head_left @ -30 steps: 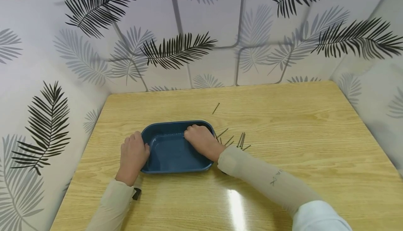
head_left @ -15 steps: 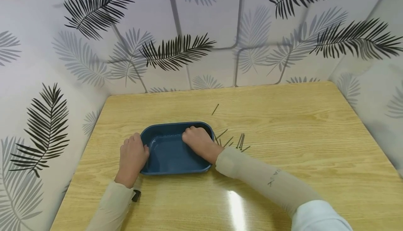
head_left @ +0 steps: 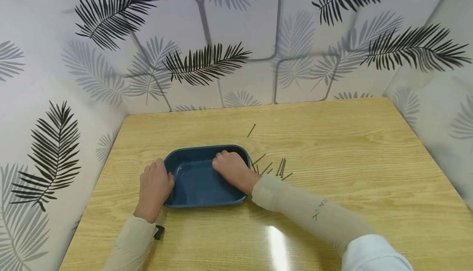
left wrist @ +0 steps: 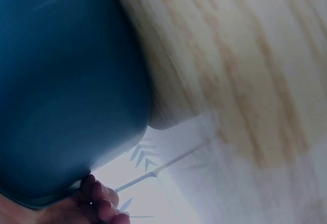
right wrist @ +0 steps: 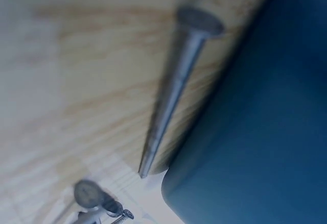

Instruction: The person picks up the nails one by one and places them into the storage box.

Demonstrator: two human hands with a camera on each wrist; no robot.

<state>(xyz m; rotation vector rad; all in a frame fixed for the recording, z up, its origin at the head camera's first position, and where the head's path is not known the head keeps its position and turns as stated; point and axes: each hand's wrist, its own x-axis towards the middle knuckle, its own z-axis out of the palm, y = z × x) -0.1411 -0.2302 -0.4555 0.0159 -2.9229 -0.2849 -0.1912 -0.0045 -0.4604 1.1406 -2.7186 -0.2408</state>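
Observation:
A deep dark-blue tray (head_left: 205, 184) with rounded corners is set left of middle on the table, and its visible inside holds nothing. My left hand (head_left: 153, 182) grips its left rim; in the left wrist view the fingers (left wrist: 104, 201) curl against the outer wall. My right hand (head_left: 233, 168) reaches over the right rim, its knuckles bent inside the tray. The thumb and whatever lies under that palm are hidden. Just outside the right wall lie several loose nails (head_left: 282, 167). One flat-headed nail (right wrist: 173, 89) looms large in the right wrist view, close beside the tray.
A single nail (head_left: 251, 130) lies apart, behind the tray. The wood-grain table (head_left: 351, 152) meets leaf-patterned wall covering (head_left: 244, 78) at the back and sides. A small black object (head_left: 159, 233) shows under the left cuff.
The whole head view shifts slightly, so everything appears a little lower. Hands, tray and nails keep their places relative to each other.

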